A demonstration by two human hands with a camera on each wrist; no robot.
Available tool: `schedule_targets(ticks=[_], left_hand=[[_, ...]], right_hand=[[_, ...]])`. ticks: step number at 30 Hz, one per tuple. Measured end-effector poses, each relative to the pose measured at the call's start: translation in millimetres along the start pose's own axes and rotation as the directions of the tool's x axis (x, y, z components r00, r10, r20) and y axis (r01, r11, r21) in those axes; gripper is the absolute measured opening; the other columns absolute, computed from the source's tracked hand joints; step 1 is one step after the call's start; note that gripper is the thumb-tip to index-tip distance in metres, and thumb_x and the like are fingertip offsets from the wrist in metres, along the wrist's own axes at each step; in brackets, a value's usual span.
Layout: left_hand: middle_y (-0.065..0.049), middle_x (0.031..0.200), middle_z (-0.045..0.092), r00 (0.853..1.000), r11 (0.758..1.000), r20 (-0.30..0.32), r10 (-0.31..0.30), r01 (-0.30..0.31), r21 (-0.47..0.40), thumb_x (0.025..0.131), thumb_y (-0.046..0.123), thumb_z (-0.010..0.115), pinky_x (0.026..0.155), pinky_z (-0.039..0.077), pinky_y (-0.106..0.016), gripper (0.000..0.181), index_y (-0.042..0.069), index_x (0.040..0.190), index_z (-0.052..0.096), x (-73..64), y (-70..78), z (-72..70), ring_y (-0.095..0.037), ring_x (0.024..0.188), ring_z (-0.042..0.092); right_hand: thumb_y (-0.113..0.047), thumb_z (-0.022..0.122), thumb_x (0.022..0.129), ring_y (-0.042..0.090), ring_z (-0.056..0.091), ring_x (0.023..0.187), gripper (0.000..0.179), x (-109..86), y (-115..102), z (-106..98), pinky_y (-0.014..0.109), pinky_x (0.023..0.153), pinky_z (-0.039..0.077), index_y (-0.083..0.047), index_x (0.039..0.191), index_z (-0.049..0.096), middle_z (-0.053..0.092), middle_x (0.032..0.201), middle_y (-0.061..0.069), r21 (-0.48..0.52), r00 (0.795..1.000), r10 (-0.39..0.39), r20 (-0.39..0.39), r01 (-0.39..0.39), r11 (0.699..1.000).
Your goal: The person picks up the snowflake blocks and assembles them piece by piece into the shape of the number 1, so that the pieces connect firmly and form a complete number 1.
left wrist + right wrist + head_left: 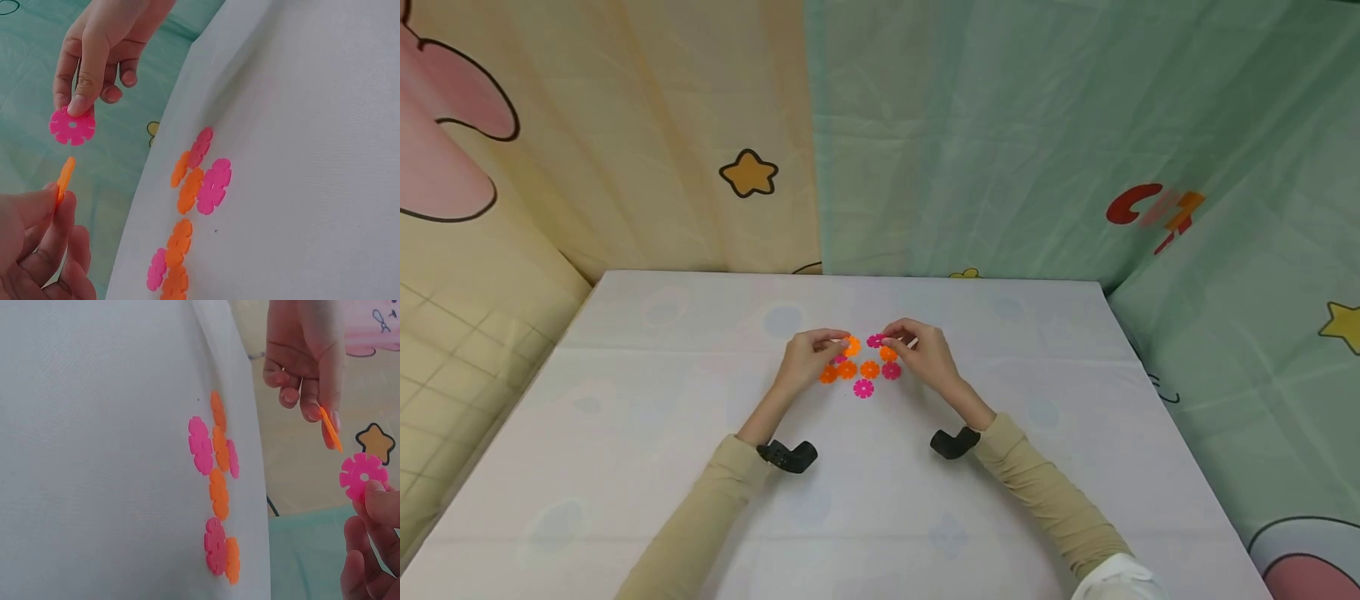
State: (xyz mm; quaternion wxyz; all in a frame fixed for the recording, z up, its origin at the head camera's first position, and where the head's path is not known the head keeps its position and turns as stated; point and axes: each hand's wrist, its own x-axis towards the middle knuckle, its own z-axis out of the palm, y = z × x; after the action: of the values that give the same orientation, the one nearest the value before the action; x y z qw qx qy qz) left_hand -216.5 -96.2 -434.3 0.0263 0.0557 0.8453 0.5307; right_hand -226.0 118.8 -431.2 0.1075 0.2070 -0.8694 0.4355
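Between thumb and fingers, my left hand [803, 363] pinches an orange notched plastic disc [67, 174], seen nearly edge-on in both wrist views. My right hand [929, 358] pinches a pink notched disc [355, 470] with a small centre hole, its flat face showing in the wrist views. Both discs are held above the table, near each other with a small gap between them. Below the hands lie several loose discs of the same kind, among them a pink one [863, 388] nearest me, an orange one [869, 370] and another pink one [891, 370].
A white cloth with pale spots covers the table [880, 517]. Yellow and green printed curtains [955, 150] hang behind it and along the sides. Each wrist wears a black camera mount, such as the left one [788, 457].
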Motion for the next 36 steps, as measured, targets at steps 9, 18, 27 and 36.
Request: schedule_targets(ticks=[9,18,27,36], left_hand=[[-0.016,0.097,0.071,0.999,1.000,0.027,-0.020,0.021,-0.020,0.094,0.021,0.062,0.069,0.056,-0.036,0.027,0.006,0.115,0.069,-0.2,0.9,3.8,-0.033,0.080,0.065],[-0.017,0.100,0.071,0.998,0.998,0.047,-0.036,0.038,-0.041,0.094,0.020,0.062,0.073,0.057,-0.042,0.027,0.005,0.116,0.068,0.1,3.9,7.0,-0.035,0.083,0.065],[-0.023,0.094,0.070,0.997,0.997,0.078,-0.024,0.029,-0.068,0.095,0.018,0.060,0.053,0.045,-0.017,0.028,0.001,0.116,0.067,0.6,7.0,7.9,-0.040,0.080,0.062],[-0.018,0.098,0.071,0.997,0.996,0.048,-0.066,0.068,-0.061,0.094,0.015,0.059,0.055,0.044,-0.017,0.026,0.001,0.115,0.069,-0.5,13.2,11.2,-0.036,0.079,0.062]], right_hand=[[-0.015,0.069,0.088,0.017,0.063,0.072,0.014,0.0,0.2,1.7,0.020,0.067,0.053,-0.005,0.097,0.070,0.073,0.089,0.008,0.004,1.000,-0.017,-0.003,0.017,1.000],[-0.014,0.068,0.088,0.017,0.063,0.073,0.012,-1.4,-1.1,1.4,0.021,0.067,0.054,-0.006,0.097,0.071,0.073,0.090,0.007,-0.001,1.000,-0.014,0.004,0.014,1.000],[-0.013,0.069,0.088,0.017,0.063,0.075,0.011,-3.5,-1.6,2.8,0.022,0.066,0.054,-0.006,0.096,0.071,0.073,0.091,0.007,-0.011,1.000,-0.024,0.006,0.024,1.000],[-0.012,0.070,0.087,0.015,0.060,0.069,0.010,-6.3,-2.4,3.9,0.019,0.059,0.050,-0.005,0.094,0.073,0.074,0.087,0.007,-0.030,0.996,-0.074,-0.046,0.073,0.997]])
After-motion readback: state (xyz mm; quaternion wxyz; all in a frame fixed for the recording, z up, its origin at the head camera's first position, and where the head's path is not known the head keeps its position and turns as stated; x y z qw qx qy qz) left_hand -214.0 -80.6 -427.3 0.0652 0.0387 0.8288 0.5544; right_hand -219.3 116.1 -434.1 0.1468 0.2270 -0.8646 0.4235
